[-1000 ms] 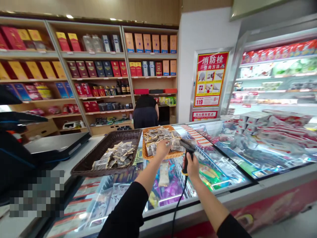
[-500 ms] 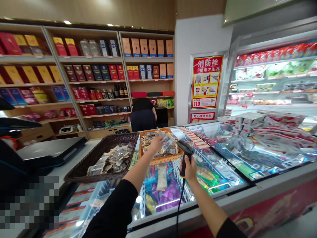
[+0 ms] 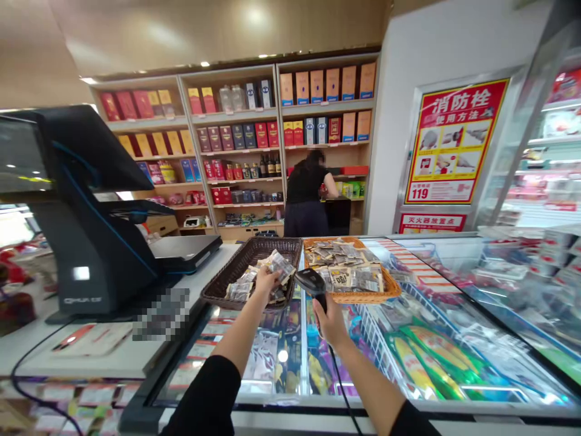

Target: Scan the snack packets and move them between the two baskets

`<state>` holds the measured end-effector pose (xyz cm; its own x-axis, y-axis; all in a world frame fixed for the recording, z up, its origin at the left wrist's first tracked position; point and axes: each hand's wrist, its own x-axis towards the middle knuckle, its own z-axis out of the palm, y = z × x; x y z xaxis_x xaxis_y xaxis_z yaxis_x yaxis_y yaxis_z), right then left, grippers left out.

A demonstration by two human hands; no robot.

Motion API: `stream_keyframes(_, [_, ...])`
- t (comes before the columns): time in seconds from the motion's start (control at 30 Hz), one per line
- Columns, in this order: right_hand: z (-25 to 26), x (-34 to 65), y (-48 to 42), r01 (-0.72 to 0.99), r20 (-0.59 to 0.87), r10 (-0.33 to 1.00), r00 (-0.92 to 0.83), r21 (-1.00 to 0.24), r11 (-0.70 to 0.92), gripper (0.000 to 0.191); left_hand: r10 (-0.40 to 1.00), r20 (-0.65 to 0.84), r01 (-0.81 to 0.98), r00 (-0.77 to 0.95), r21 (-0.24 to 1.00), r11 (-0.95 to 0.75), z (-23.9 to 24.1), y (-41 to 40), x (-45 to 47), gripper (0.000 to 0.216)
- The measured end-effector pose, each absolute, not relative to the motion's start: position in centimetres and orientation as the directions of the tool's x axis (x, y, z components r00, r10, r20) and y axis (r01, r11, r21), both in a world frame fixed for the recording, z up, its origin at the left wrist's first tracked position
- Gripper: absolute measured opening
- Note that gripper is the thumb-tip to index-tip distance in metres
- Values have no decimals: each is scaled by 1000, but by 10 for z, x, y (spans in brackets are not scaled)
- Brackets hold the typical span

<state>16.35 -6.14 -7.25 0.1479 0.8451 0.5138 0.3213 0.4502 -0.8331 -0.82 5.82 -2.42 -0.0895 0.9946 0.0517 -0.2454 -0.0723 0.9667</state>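
Shop counter, view down over both arms. Left hand (image 3: 265,280) is out over the dark basket (image 3: 240,260), fingers pinched shut on a packet (image 3: 282,265); we cannot tell whether it is one packet or a few. The packet hangs just above the small heap in that basket, toward its right side, clear of the orange basket (image 3: 367,297). Right hand (image 3: 331,315) is wrapped tight round the grip of the scanner (image 3: 310,281), whose head tilts up just beside the packet. The cord (image 3: 338,378) drops from the grip toward us. The two baskets sit side by side, touching or nearly so, on the glass lid of the freezer (image 3: 431,363).

Progress, as we judge it: part way. The dark basket holds a modest heap. The orange one holds a fuller layer of like packets, none of them in hand. The held packet is not yet set down.

Around: till (image 3: 86,242) on the counter to the left. A person (image 3: 306,194) in black stands at the shelves (image 3: 236,115) behind, back to us.
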Motion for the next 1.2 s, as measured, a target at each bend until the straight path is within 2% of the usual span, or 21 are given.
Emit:
stream_keyframes(0.13, [-77, 164, -68, 433, 556, 824, 107, -773, 465, 23, 988, 101, -290, -116, 948, -131, -28, 57, -8, 47])
stream_keyframes(0.37, [-74, 168, -72, 516, 574, 818, 44, -714, 474, 21, 983, 179, -198, -38, 963, -183, -27, 53, -5, 49])
stream_keyframes(0.53, [-75, 168, -72, 486, 568, 819, 76, -738, 467, 19, 972, 235, -123, -7, 964, -234, -30, 56, -6, 42])
stream_keyframes(0.8, [-75, 167, -71, 459, 583, 809, 72, -739, 493, 17, 973, 229, -76, 12, 971, -228, -27, 54, -4, 39])
stream_keyframes(0.87, [-75, 166, -72, 447, 571, 818, 70, -751, 486, 18, 972, 233, 34, -19, 972, -232, -24, 50, -4, 36])
stream_keyframes(0.93, [-76, 166, -72, 406, 539, 837, 90, -788, 463, 19, 951, 269, 238, -151, 944, -229, -19, 44, -5, 37])
stream_keyframes(1.0, [-76, 170, -71, 325, 489, 861, 139, -844, 427, 23, 863, 376, 450, -337, 869, -204, -13, 36, -7, 50])
stream_keyframes(1.07, [-75, 180, -69, 202, 431, 879, 203, -897, 393, 28, 733, 531, 604, -426, 770, -207, -6, 29, -6, 63])
stream_keyframes(1.13, [-73, 198, -68, 64, 378, 883, 277, -925, 375, 32, 670, 662, 696, -337, 654, -296, 0, 23, 1, 61])
stream_keyframes(1.2, [-72, 222, -69, -9, 328, 867, 376, -934, 357, 35, 692, 712, 709, -123, 550, -440, 4, 20, 18, 46])
